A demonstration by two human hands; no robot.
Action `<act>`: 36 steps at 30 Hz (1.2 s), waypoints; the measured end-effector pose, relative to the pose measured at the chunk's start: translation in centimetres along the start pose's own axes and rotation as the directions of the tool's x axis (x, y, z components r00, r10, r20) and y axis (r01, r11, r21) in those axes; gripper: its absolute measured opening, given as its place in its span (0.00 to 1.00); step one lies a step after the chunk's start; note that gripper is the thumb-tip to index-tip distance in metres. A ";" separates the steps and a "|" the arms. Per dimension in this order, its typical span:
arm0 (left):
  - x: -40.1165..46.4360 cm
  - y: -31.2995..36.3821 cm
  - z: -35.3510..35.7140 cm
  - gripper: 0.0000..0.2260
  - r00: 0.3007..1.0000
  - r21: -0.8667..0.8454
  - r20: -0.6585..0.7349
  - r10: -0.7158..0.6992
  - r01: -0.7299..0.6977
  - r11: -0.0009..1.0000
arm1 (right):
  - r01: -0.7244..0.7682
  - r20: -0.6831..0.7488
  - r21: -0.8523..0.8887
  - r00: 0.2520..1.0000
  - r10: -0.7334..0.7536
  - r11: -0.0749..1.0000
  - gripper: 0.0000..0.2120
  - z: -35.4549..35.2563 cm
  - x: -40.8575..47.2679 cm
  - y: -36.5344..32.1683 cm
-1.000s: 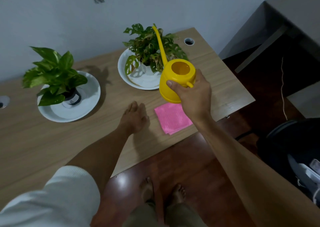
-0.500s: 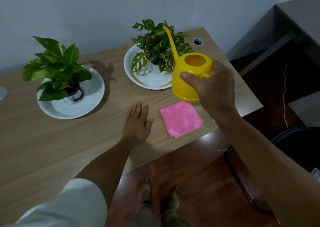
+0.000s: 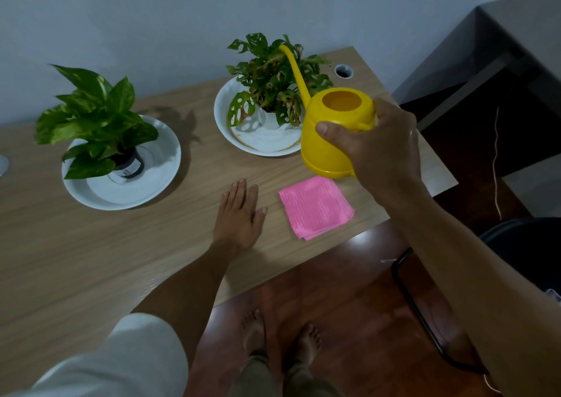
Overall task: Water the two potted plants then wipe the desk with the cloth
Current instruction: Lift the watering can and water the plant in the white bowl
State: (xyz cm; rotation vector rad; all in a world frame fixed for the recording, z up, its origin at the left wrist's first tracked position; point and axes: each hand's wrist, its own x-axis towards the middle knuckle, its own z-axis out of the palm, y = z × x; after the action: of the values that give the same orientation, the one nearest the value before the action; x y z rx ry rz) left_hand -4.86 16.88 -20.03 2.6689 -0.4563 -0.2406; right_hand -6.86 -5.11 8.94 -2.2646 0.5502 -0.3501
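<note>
My right hand (image 3: 379, 150) grips a yellow watering can (image 3: 329, 129) held above the desk, its long spout reaching up over the right potted plant (image 3: 273, 78). That plant has holed leaves and stands in a white dish (image 3: 224, 120). The left potted plant (image 3: 97, 117), broad-leaved in a dark pot, stands on a white plate (image 3: 158, 172). A folded pink cloth (image 3: 315, 207) lies near the desk's front edge, under the can. My left hand (image 3: 239, 217) rests flat on the wooden desk (image 3: 76, 260), left of the cloth, holding nothing.
A round cable hole (image 3: 343, 71) sits at the desk's back right corner. A grey wall runs behind the desk. A second grey desk (image 3: 516, 32) stands at the right, with a dark chair (image 3: 522, 245) beside it. My bare feet (image 3: 279, 336) stand on the reddish floor.
The can in my right hand has shifted slightly right and back beside the right plant. My left hand has flattened on the desk, fingers spread. The camera view has moved a little.
</note>
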 end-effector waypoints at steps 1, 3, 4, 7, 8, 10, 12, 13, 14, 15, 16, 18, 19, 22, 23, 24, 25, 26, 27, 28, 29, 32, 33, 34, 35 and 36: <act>0.0 0.0 0.0 0.29 1.000 0.004 -0.001 0.002 -0.002 1.000 | -0.003 0.002 0.004 1.000 0.003 1.000 0.37 -0.1 0.0 0.0; -0.1 -0.1 0.0 0.29 1.000 0.011 -0.011 0.008 -0.008 1.000 | -0.010 0.004 0.013 1.000 0.010 1.000 0.36 -0.4 -0.2 0.1; -0.1 -0.1 0.0 0.29 1.000 0.012 -0.011 0.008 -0.008 1.000 | -0.012 0.004 0.012 1.000 0.012 1.000 0.37 -0.6 -0.3 0.1; -0.1 -0.1 0.1 0.30 1.000 0.018 -0.013 0.007 -0.006 1.000 | -0.020 0.002 0.019 1.000 0.020 1.000 0.35 -1.2 -0.7 0.1; -0.1 -0.1 0.1 0.30 1.000 0.020 -0.018 0.007 -0.007 1.000 | -0.023 0.003 0.026 1.000 0.023 0.999 0.34 -1.4 -0.8 0.2; -0.1 -0.1 0.1 0.31 1.000 0.016 -0.021 0.008 -0.008 1.000 | -0.032 0.003 0.031 0.999 0.032 0.999 0.33 -1.8 -0.9 0.2; -0.2 -0.1 0.1 0.31 1.000 0.004 -0.018 0.008 -0.008 1.000 | -0.037 0.000 0.030 0.999 0.037 0.999 0.35 -2.1 -1.0 0.3; -0.2 0.0 0.1 0.31 1.000 0.000 -0.018 0.010 -0.010 1.000 | -0.034 -0.001 0.032 0.999 0.034 0.999 0.35 -2.2 -1.0 0.4; -0.2 0.0 0.0 0.31 1.000 0.001 -0.019 0.012 -0.012 1.000 | -0.032 -0.002 0.030 0.999 0.032 0.999 0.35 -2.3 -0.9 0.4; -0.2 0.0 0.0 0.31 1.000 0.002 -0.020 0.013 -0.013 1.000 | -0.034 -0.003 0.031 0.999 0.034 0.999 0.36 -2.3 -0.8 0.5; -0.2 0.0 0.0 0.31 1.000 0.003 -0.019 0.013 -0.013 1.000 | -0.037 -0.006 0.029 0.999 0.037 0.999 0.37 -2.4 -0.7 0.5; -0.1 0.0 0.0 0.31 1.000 0.001 -0.017 0.009 -0.009 1.000 | -0.037 -0.008 0.036 0.999 0.037 0.999 0.37 -2.5 -0.5 0.5; -0.1 0.0 0.0 0.31 1.000 0.000 -0.016 0.005 -0.005 1.000 | -0.036 -0.011 0.037 0.999 0.037 0.999 0.37 -2.5 -0.4 0.4; -0.1 0.1 0.0 0.29 1.000 -0.005 -0.002 -0.004 0.004 1.000 | -0.033 -0.021 0.029 0.999 0.034 0.999 0.34 -2.4 0.0 0.2; -0.1 0.1 0.0 0.29 1.000 -0.007 0.002 -0.004 0.004 1.000 | -0.030 -0.022 0.037 0.999 0.031 0.999 0.34 -2.4 0.1 0.1; -0.1 0.1 0.0 0.29 1.000 -0.008 0.004 -0.003 0.003 1.000 | -0.030 -0.024 0.043 0.999 0.031 0.999 0.33 -2.3 0.2 0.0; -0.1 0.1 -0.1 0.30 1.000 -0.009 0.006 -0.002 0.002 1.000 | -0.028 -0.026 0.050 0.999 0.029 0.998 0.33 -2.2 0.4 -0.2; -0.1 0.1 -0.1 0.30 1.000 -0.009 0.009 0.000 0.000 1.000 | -0.028 -0.029 0.049 0.999 0.029 0.998 0.32 -2.1 0.5 -0.4; -0.1 0.1 -0.1 0.30 1.000 -0.007 0.012 0.002 -0.002 1.000 | -0.026 -0.030 0.046 0.999 0.027 0.999 0.32 -2.0 0.7 -0.5; -0.1 0.1 -0.2 0.30 1.000 -0.008 0.016 0.003 -0.003 1.000 | -0.025 -0.029 0.042 0.999 0.026 0.999 0.31 -1.9 0.8 -0.7; -0.2 0.1 -0.1 0.30 1.000 -0.006 0.018 0.003 -0.002 1.000 | -0.020 -0.025 0.044 0.999 0.021 0.999 0.30 -1.7 0.9 -0.8; -0.2 -0.1 -0.1 0.30 1.000 -0.002 0.006 0.010 -0.010 1.000 | 0.006 -0.017 0.040 1.000 -0.006 0.999 0.32 -1.2 0.9 -1.0; -0.2 -0.1 -0.1 0.30 1.000 -0.002 0.001 0.013 -0.013 1.000 | 0.012 -0.013 0.038 1.000 -0.012 0.999 0.33 -1.0 0.8 -1.1; -0.2 -0.2 -0.1 0.29 1.000 -0.003 -0.001 0.014 -0.014 1.000 | 0.015 -0.005 0.037 1.000 -0.015 0.999 0.34 -0.8 0.8 -1.2; -0.2 -0.2 -0.1 0.29 1.000 -0.004 -0.001 0.014 -0.014 1.000 | 0.021 0.004 0.040 1.000 -0.021 0.999 0.34 -0.7 0.7 -1.2; -0.2 -0.2 -0.1 0.29 1.000 -0.002 -0.001 0.013 -0.013 1.000 | 0.023 0.012 0.043 1.000 -0.024 0.999 0.35 -0.6 0.7 -1.3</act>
State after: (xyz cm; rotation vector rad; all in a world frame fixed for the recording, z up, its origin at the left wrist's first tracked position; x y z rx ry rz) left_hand -4.94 17.12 -20.05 2.6634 -0.4733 -0.2361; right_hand -6.18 -5.01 10.38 -2.2323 0.5059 -0.3564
